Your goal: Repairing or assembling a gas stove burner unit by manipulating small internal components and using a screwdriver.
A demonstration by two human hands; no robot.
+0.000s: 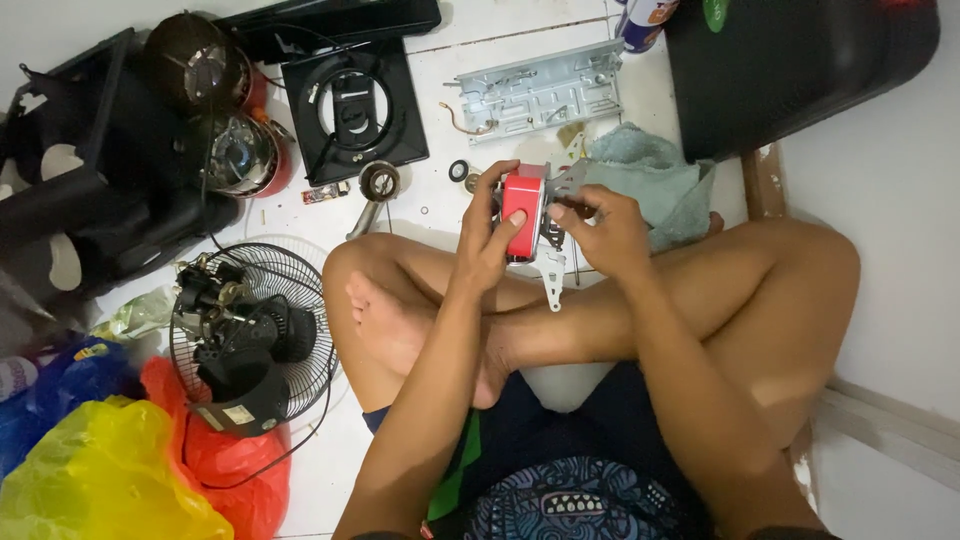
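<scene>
Nearest, crossed bare legs point(560, 330) on the white tiled floor point(440, 210), seen from above. Just over the knees, both hands meeting on a small red block point(521, 212) with thin metal brackets point(553, 262) hanging from it. Left hand point(488, 238) wrapped round the block, thumb pressed on its red face, grip closed on it. Right hand point(608, 232) just beside, fingertips pinching the bracket at the block's right edge. Behind the right hand, touching the shin, a crumpled grey-green cloth point(650, 172). To the left of the legs, a fan guard point(290, 275) lying flat with a black motor point(235, 330) on it, wire trailing; nearer still on that side, yellow point(100, 470), red point(225, 455) and blue point(50, 385) plastic bags bunched together. Farther out on the floor, small rings and washers point(459, 171) and a round metal part point(380, 181). Beyond those, a grey metal plate point(540, 92) and a black square panel point(352, 108) with a round opening. Far left, dark housings point(90, 190) and two domed parts point(215, 100) stacked together. Top right, a black chair seat point(800, 60).
</scene>
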